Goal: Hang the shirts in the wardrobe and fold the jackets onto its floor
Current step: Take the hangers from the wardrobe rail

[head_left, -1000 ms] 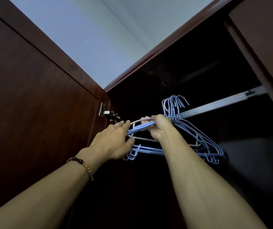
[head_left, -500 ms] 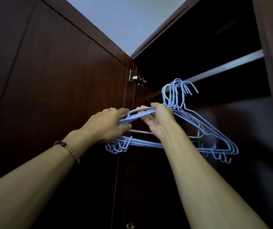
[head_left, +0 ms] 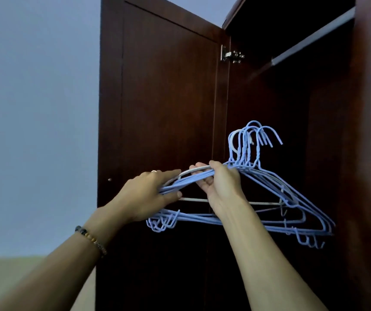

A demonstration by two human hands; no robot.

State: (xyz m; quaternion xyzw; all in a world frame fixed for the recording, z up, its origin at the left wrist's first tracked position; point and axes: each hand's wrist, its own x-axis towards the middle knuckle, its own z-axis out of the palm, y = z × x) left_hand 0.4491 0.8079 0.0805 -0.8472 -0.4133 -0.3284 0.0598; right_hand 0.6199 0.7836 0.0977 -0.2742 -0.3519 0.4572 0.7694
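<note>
Head view: a bundle of thin light-blue wire clothes hangers (head_left: 267, 198), with one white hanger among them, sits in the middle of the frame, held up in front of a tall dark reddish-brown wooden wardrobe (head_left: 269, 97). The hooks of the hangers cluster together just right of centre and point upward, free of any support. The left hand (head_left: 144, 196), reaching in from the lower left, has its fingers and thumb curled round the left shoulder ends of the hangers, pinching several wires together. The right hand (head_left: 221, 185), coming up from the lower right, grips the upper shoulder wires of the same bundle close to the necks below the hooks, with the thumb over the top and the fingers wrapped underneath. The two hands are near each other, apart by a short stretch of wire.

A ring shows on one finger of the left hand, and a beaded bracelet (head_left: 91, 240) circles the left wrist. The open wardrobe door (head_left: 162, 97) fills the centre of the frame, with a metal hinge (head_left: 231, 56) at its upper right edge. A pale metal hanging rail (head_left: 314, 39) crosses the upper right, well above the hooks. A plain bluish-grey wall (head_left: 36, 108) takes up the left side. No shirts or jackets are in view.
</note>
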